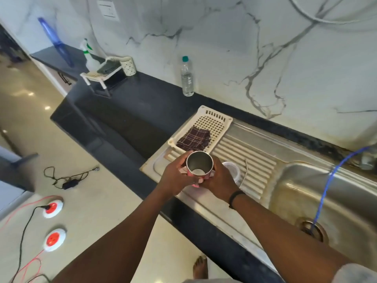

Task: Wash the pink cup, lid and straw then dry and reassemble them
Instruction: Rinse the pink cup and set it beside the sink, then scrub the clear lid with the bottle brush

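I have the pink cup point(199, 166) clasped in both hands just left of the frame's centre, above the ribbed draining board point(251, 160) of the steel sink point(318, 193). My left hand point(175, 178) wraps its left side and my right hand point(221, 180) its right, the fingers point(184, 163) of each curled tight around the wall. The mouth tips toward me, showing the bare steel inside and only a sliver of pink at the bottom edge.

The lid point(231, 170) lies on the draining board just right of my right hand, partly hidden by it, and the thin pale straw point(245, 172) lies across the ribs beside it. The checked cloth point(193, 138) sits on the white slotted tray point(214, 121) just above the cup.

I can't tell whether the cup is wet; if it is, steel could slide in my grip and drop onto the ribs or off the counter point(132, 119) edge to the floor. Reaching for the cloth one-handed would weaken my hold. My wrist could also nudge the lid, or roll the straw down toward the basin.
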